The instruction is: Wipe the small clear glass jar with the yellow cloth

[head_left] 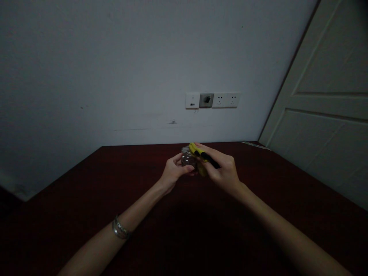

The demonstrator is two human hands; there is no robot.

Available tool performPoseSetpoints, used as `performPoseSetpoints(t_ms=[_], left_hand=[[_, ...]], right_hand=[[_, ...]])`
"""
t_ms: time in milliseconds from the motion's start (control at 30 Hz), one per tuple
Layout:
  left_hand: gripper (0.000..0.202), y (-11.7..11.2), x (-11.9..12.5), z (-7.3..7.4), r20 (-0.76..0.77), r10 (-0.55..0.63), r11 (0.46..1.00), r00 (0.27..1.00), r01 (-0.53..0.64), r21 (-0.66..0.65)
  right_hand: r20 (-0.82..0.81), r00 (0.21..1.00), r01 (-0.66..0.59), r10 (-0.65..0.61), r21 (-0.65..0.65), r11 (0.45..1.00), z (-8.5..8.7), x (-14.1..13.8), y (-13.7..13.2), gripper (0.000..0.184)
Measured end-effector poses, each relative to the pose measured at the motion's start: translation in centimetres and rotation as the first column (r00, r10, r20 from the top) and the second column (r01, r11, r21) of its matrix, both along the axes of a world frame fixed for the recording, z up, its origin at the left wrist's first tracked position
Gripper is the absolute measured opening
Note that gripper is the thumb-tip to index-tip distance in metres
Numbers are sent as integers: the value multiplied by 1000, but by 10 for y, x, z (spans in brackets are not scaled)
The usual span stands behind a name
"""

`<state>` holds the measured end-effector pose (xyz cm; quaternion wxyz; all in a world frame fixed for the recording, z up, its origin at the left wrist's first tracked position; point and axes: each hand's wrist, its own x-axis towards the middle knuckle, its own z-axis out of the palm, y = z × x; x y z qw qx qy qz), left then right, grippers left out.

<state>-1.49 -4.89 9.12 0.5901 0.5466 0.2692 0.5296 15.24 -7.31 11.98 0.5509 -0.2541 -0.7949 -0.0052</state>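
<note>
Both my hands meet above the middle of a dark red table [86, 191]. My left hand [172, 172] is closed around a small clear, shiny object [188, 158] that I cannot identify. My right hand [222, 170] is closed on a yellow and black tool [202, 154] that lies across its fingers, its yellow end touching the clear object. A silver bracelet [120, 229] sits on my left wrist. The light is dim, and the fingers hide part of both held things.
A grey wall stands behind the table, with a row of white sockets and a dark switch [212, 100]. A pale panelled door [327, 103] closes off the right side. A thin light strip [255, 145] lies at the table's far right corner.
</note>
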Motion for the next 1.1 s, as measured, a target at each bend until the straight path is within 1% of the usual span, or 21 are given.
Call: performPoseSetpoints(t_ms=[100,167,267,367,467,533,600,700,767,833,967,1033,1100], left_hand=[[56,4,-3,-1,4,44,997,999,-44,58],[60,7,-6,-1,-29,69,991,997,-65,115],[72,8,-8,3,-106,34,990,994,-19,140],[83,4,-7,5,-182,-7,993,983,28,117],[88,1,-3,5,-236,15,995,972,9,100],[85,1,-1,4,-258,23,993,966,8,119],[79,2,0,3,-282,54,988,958,-10,156],[62,5,-1,5,-315,176,967,933,-103,235],[50,6,-2,6,-324,220,952,920,-131,275],[50,6,-3,6,-326,208,952,922,-114,285],[67,4,-1,1,-292,149,970,945,-83,227],[74,4,1,-1,-252,134,978,958,-87,191],[78,3,2,0,-226,148,980,963,-111,167]], right_hand=[[131,989,-85,70,109,990,-1,-1,-4,44],[159,984,-106,84,136,985,-2,0,-5,45],[121,992,-53,38,117,992,0,5,-1,43],[94,995,33,-39,64,997,4,11,4,39],[171,983,52,-60,49,997,8,15,5,40],[256,965,33,-53,81,996,10,14,3,43],[364,930,11,-56,125,992,11,9,-2,44],[542,836,-17,-85,179,984,11,0,-11,43],[603,791,-19,-107,198,980,12,-4,-14,44],[606,787,-10,-115,199,980,12,-4,-13,45],[520,844,31,-131,197,980,13,4,-5,45],[485,856,72,-181,235,969,13,6,-4,42],[479,849,89,-221,283,955,14,5,-8,39]])
